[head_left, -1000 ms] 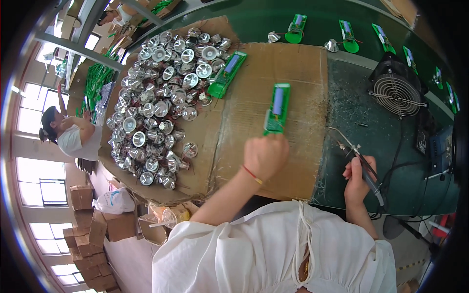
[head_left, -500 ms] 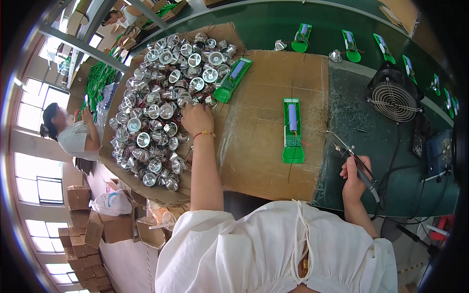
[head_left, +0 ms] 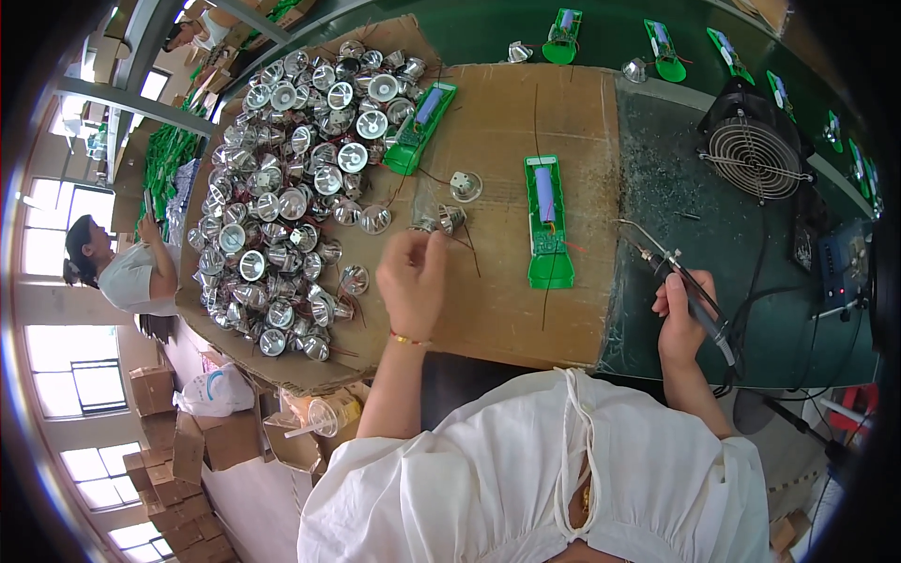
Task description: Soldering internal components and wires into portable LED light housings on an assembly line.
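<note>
My left hand (head_left: 413,283) is over the left part of the cardboard mat (head_left: 497,324), fingers pinched on a shiny lamp reflector (head_left: 451,220) with thin dark wires hanging from it. Just beyond it another reflector (head_left: 465,186) lies on the mat, its white back showing. My right hand (head_left: 685,314) grips a soldering iron (head_left: 690,302) with a thin curved metal tube beside its tip, pointing up and left. Between the hands lies a green flashlight housing (head_left: 549,267) holding a purple cylindrical battery and a small circuit board, with wires at both ends.
A cardboard box (head_left: 282,371) heaped with reflectors stands left; another green housing (head_left: 419,131) rests at its right edge. More housings (head_left: 664,52) line the far green surface. A black fan (head_left: 758,159) and blue soldering station (head_left: 845,277) are right. Another person (head_left: 136,272) works far left.
My left hand has come out of the reflector heap, moving right and nearer me with a reflector. Another reflector now lies on the mat. My right hand still holds the iron.
</note>
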Motion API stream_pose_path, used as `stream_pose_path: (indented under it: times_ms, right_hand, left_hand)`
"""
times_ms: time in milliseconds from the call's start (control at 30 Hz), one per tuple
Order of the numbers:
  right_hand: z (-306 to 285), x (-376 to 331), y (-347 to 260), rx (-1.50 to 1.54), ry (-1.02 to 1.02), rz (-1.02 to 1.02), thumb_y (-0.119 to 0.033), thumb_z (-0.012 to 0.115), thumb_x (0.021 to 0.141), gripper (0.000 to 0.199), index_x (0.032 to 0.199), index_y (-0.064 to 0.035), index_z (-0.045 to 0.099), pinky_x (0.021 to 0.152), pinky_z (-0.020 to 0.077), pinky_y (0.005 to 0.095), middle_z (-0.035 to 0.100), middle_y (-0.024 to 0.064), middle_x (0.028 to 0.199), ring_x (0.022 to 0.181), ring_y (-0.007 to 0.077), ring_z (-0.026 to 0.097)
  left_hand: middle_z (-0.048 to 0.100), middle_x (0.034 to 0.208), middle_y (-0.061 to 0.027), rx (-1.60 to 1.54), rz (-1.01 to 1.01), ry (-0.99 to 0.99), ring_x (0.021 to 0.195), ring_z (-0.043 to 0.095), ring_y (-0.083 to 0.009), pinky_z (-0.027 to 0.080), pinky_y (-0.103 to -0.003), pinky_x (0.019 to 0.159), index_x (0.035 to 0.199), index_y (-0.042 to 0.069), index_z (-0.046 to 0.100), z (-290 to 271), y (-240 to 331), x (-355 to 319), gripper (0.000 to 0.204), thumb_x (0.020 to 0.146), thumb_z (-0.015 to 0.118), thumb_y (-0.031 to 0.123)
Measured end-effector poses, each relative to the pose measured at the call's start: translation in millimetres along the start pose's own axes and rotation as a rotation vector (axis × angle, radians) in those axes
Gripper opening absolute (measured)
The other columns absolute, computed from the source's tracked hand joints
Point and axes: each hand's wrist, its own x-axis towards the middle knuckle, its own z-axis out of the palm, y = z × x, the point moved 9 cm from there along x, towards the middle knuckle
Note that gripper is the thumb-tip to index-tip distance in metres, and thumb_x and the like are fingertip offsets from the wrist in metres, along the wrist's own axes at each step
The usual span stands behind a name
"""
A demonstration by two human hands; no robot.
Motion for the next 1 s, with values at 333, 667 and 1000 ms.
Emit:
stream_pose_path:
  times_ms: [333,667,1000]
  right_hand:
    - [0,-1,-3,0.0,-0.004,-0.003,-0.014,0.06,0.083,0.017,0.085,-0.0004,0.05,0.046,0.0384,0.0187,0.055,0.0058,0.065,0.05,0.0075,0.049]
    - [28,-23,-35,0.057,-0.222,-0.048,-0.003,0.059,0.079,0.012,0.082,0.0015,0.048,0.047,0.0421,0.0218,0.053,0.008,0.069,0.053,0.0099,0.052]
    - [52,-22,-31,-0.042,-0.284,-0.08,-0.007,0.065,0.078,0.017,0.08,-0.0004,0.05,0.048,0.0411,0.0212,0.057,0.0049,0.064,0.053,0.0067,0.052]
  left_hand:
    - [0.056,0.103,-0.0048,0.577,0.687,-0.038,0.108,0.047,-0.0281,0.037,-0.041,0.088,0.076,0.013,0.066,15,40,1,0.011,0.066,0.069,0.013]
    - [0.061,0.067,-0.0085,-0.129,0.094,-0.451,0.061,0.057,-0.0166,0.044,-0.027,0.057,0.083,0.001,0.066,60,32,-44,0.009,0.079,0.063,0.008]
    - [0.056,0.079,-0.007,-0.203,0.079,-0.286,0.061,0.052,-0.0114,0.042,-0.023,0.055,0.076,-0.003,0.061,79,34,-46,0.013,0.08,0.065,0.009]
